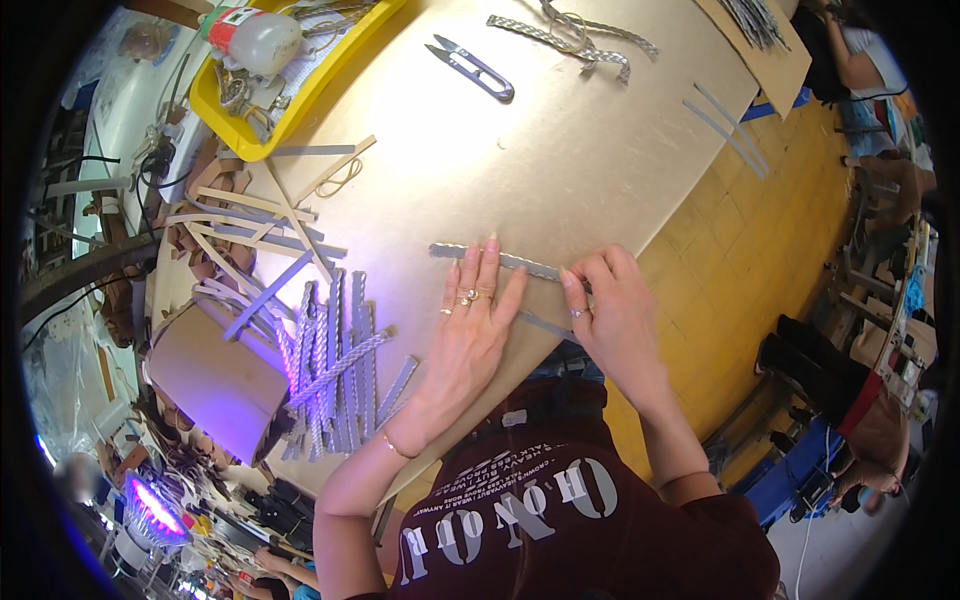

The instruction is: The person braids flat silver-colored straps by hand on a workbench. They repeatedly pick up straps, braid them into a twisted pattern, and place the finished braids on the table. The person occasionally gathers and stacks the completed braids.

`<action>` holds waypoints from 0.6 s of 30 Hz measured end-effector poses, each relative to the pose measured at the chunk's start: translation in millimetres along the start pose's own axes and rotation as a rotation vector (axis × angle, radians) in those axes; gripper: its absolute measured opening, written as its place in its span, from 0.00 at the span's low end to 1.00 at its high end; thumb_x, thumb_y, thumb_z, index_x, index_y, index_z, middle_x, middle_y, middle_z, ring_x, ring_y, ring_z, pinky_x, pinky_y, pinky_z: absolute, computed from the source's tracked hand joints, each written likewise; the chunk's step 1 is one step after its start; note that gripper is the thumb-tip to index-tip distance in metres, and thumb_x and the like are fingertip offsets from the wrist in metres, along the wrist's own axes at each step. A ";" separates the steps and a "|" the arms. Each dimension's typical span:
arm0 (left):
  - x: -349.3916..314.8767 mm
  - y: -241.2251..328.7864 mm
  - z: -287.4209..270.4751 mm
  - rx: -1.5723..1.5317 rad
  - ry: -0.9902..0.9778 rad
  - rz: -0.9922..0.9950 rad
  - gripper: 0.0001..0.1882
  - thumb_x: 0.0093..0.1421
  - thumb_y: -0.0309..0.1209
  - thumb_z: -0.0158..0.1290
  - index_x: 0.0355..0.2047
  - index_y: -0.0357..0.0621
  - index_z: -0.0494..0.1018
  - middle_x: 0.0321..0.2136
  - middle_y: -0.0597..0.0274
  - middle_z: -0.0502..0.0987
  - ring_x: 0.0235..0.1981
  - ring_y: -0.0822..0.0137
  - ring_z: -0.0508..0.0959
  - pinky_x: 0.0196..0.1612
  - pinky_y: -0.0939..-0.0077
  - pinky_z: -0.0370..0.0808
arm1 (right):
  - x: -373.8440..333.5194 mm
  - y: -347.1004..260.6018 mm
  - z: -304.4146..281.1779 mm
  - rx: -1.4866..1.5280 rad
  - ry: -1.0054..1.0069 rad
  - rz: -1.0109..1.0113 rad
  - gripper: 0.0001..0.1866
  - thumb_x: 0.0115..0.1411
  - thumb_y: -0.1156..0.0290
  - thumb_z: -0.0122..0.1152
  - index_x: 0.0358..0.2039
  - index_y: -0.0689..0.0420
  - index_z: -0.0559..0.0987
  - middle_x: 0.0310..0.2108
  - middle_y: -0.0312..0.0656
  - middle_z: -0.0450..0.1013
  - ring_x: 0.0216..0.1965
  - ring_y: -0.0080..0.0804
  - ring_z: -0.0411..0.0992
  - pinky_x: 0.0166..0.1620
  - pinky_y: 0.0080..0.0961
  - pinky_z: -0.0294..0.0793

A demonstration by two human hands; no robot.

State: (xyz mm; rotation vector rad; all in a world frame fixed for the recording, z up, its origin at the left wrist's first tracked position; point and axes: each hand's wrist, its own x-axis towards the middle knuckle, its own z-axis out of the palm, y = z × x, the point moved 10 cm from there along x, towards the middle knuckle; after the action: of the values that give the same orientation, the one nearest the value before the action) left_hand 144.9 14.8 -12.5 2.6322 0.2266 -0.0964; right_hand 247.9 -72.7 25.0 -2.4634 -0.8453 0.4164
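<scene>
A narrow grey strip (447, 250) with a silvery braided edge lies across the table in front of me. My left hand (472, 325) rests flat on it, fingers stretched out and wearing rings. At the strip's right end my right hand (612, 310) is closed, thumb and fingers pinching it; the fingers hide that end. Between my hands, near the table edge, lies a plain grey strip (547, 325). Left of my left hand is a pile of braided strips (340, 375), several of them overlapping.
Thread snips (470, 68) and a braided bundle (570, 38) lie farther back. A yellow tray (270, 135) holds a plastic bottle (262, 42). Loose tan and grey strips (265, 225) and a brown cylinder (215, 380) are at left. Two grey strips (728, 130) overhang the right edge.
</scene>
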 end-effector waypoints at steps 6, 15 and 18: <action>0.7 4.6 0.2 0.032 -0.034 0.043 0.33 0.56 0.22 0.48 0.64 0.54 0.62 0.68 0.32 0.47 0.70 0.38 0.51 0.69 0.47 0.50 | 5.6 -11.4 -5.3 -0.121 0.067 -0.047 0.08 0.63 0.68 0.59 0.31 0.59 0.76 0.31 0.44 0.69 0.35 0.45 0.69 0.36 0.38 0.68; 1.8 6.5 -1.8 0.054 -0.037 0.054 0.31 0.57 0.24 0.48 0.63 0.53 0.64 0.68 0.31 0.48 0.70 0.38 0.51 0.69 0.48 0.51 | 1.9 -8.2 -7.9 0.032 -0.015 -0.013 0.09 0.62 0.67 0.60 0.30 0.59 0.76 0.31 0.44 0.68 0.36 0.46 0.68 0.38 0.40 0.69; 0.9 7.5 -3.1 0.057 -0.031 0.057 0.31 0.57 0.24 0.48 0.63 0.53 0.64 0.68 0.31 0.48 0.70 0.38 0.51 0.69 0.48 0.51 | 3.4 2.3 -1.0 0.094 -0.009 0.004 0.09 0.62 0.67 0.60 0.30 0.60 0.76 0.31 0.46 0.68 0.36 0.47 0.69 0.38 0.40 0.70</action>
State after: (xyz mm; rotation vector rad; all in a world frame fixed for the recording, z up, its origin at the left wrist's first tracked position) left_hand 147.2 9.9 -6.4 2.6898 0.1406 -0.1259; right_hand 252.0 -72.4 24.2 -2.3785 -0.8057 0.4583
